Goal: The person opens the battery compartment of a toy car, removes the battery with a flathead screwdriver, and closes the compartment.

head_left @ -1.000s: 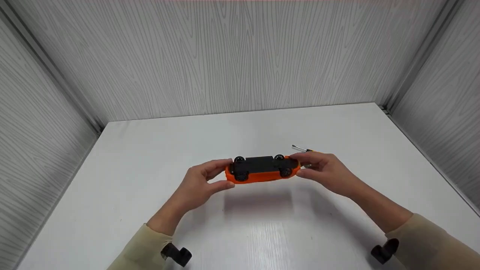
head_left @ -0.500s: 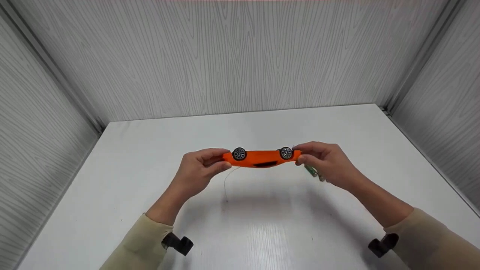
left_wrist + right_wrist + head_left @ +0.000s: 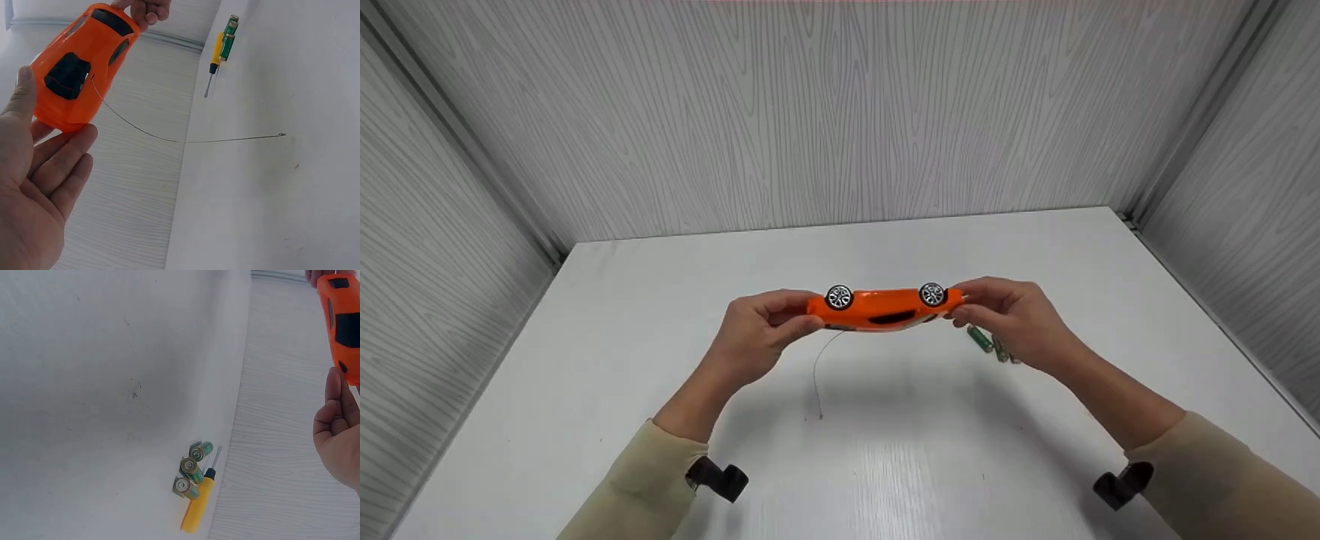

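Note:
An orange toy car (image 3: 877, 309) is held up over the white table, wheels upward, its side and two silver-spoked wheels facing me in the head view. My left hand (image 3: 757, 334) pinches the left end between thumb and fingers. At the opposite end, my right hand (image 3: 1020, 322) grips the car the same way. A thin antenna wire (image 3: 185, 142) hangs from the car in a curve, with a small tip at its free end. Dark windows on the orange body (image 3: 84, 109) show in the left wrist view. The car's underside is hidden now.
Several green batteries (image 3: 192, 469) lie on the table beyond the right hand, beside a yellow-handled screwdriver (image 3: 195, 506). Grey wood-grain panels (image 3: 840, 112) enclose the white table (image 3: 660, 300) at the back and sides.
Both hands have tipped the car so its black underside turned out of sight and its side faces me. It sits slightly higher in view, and the wire now hangs below it.

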Available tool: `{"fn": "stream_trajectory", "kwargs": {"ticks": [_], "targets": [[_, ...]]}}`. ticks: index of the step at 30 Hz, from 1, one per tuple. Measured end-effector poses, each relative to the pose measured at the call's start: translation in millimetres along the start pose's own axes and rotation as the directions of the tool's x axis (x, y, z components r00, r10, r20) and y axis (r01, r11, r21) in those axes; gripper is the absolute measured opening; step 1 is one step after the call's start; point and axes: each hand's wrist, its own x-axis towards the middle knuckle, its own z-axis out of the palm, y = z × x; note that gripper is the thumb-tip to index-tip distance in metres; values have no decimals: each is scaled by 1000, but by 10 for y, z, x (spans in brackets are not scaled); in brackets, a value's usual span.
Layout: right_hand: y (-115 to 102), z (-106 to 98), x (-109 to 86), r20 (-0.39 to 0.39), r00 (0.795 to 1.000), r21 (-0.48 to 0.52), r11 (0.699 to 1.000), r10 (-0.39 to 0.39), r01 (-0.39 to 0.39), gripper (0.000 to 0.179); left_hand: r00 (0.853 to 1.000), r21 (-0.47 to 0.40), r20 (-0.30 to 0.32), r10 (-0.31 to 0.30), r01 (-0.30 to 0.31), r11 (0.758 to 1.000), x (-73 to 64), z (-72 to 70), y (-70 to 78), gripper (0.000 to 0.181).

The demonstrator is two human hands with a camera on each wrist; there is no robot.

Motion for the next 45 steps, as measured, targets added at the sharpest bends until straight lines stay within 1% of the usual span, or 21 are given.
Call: {"fn": "stream_trajectory", "kwargs": {"ticks": [5, 8, 14, 18, 21, 24, 28, 32, 34, 39, 45], "targets": [[33, 4, 3, -14, 1000, -1, 1000, 18, -18, 27, 999, -12, 32, -5, 6, 1000, 8, 1, -34, 37], [56, 12, 9, -17, 999, -8, 1000, 28, -28, 28, 999, -7, 36, -8, 8, 1000, 7, 2, -54, 38], [80, 26, 13, -17, 998, -64, 996, 60, -61, 29, 1000, 26, 18, -13, 12, 1000, 3, 14, -73, 40], [76, 31, 7, -13, 997, -91, 993, 80, -81, 29, 999, 24, 5, -34, 33, 999, 8, 28, -89, 44], [85, 36, 9, -10, 996, -80, 993, 90, -90, 29, 999, 32, -3, -52, 52, 998, 9, 36, -106, 50], [108, 43, 15, -11, 995, -64, 993, 97, -98, 31, 999, 43, -2, -45, 45, 998, 14, 43, -125, 57], [144, 61, 25, -12, 993, -53, 992, 118, -119, 39, 999, 59, -7, -47, 48, 997, 27, 59, -170, 62], [185, 92, 42, -6, 990, -44, 989, 141, -141, 50, 997, 77, -21, -75, 76, 994, 40, 81, -237, 60], [210, 109, 51, -4, 988, -46, 987, 154, -154, 53, 996, 72, -21, -85, 86, 994, 47, 89, -278, 59], [284, 158, 81, -6, 980, -44, 979, 198, -198, 53, 991, 46, -16, -131, 132, 990, 64, 104, -383, 58], [388, 223, 129, 8, 967, -52, 966, 254, -253, 54, 980, 38, -13, -197, 197, 980, 80, 135, -529, 60]]}}
